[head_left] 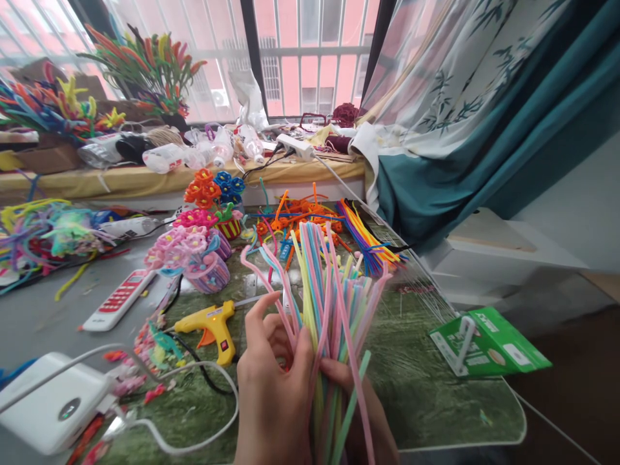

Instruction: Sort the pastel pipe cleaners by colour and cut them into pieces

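Note:
A thick bundle of pastel pipe cleaners in pink, blue, yellow and green stands upright before me. My left hand presses against its left side, with a few pink and blue stems between the curled fingers and thumb. Behind the bundle, my right hand is wrapped round the lower stems, its thumb across the front and most fingers hidden. One pink stem and a short green one slant down in front. To the left of my hands lies a yellow glue gun.
Pipe-cleaner flower pots and orange pieces stand farther back. A tied, multicoloured bundle lies behind right. A white power bank with a cable, a power strip and colourful scraps sit left; a green packet is right.

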A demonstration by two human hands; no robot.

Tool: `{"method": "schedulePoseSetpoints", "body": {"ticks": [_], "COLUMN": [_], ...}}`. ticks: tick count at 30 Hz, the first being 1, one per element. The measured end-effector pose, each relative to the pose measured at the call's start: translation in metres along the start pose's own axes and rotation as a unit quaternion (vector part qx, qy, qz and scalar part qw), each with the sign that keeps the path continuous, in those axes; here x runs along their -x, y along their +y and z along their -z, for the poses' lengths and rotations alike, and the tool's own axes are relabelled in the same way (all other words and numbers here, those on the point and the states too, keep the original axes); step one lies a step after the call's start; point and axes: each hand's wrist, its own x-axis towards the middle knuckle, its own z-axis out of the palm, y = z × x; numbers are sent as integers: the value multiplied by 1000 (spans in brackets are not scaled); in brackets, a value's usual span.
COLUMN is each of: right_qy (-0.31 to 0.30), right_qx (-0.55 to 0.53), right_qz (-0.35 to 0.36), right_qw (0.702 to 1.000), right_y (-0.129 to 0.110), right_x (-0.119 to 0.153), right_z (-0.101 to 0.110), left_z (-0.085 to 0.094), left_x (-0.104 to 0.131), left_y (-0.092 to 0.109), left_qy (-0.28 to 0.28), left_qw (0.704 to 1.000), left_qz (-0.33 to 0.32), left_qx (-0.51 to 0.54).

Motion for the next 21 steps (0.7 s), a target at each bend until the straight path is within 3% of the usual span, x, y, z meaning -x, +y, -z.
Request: {"method": "schedulePoseSetpoints", "body": {"ticks": [6, 12, 17, 21], "right_qy": [15, -13, -23, -19], "right_qx": [-22, -9, 14, 2], "right_qz": [-7, 17, 35, 26], "right_qw": [1000, 1000, 999, 999], "right_y": [6, 6, 5, 8], "right_x": [2, 0, -5, -5], "right_z": [6, 3, 1, 5], "left_z": [-3, -1, 1, 1], "left_x": [4, 4, 2, 1], "left_y": [8, 13, 5, -1], "left_qy": [26, -44, -74, -44], "left_qw": [998, 990, 997, 995], "left_qz": [9, 66, 25, -39], "left_qx": [55, 114, 16, -78]}}
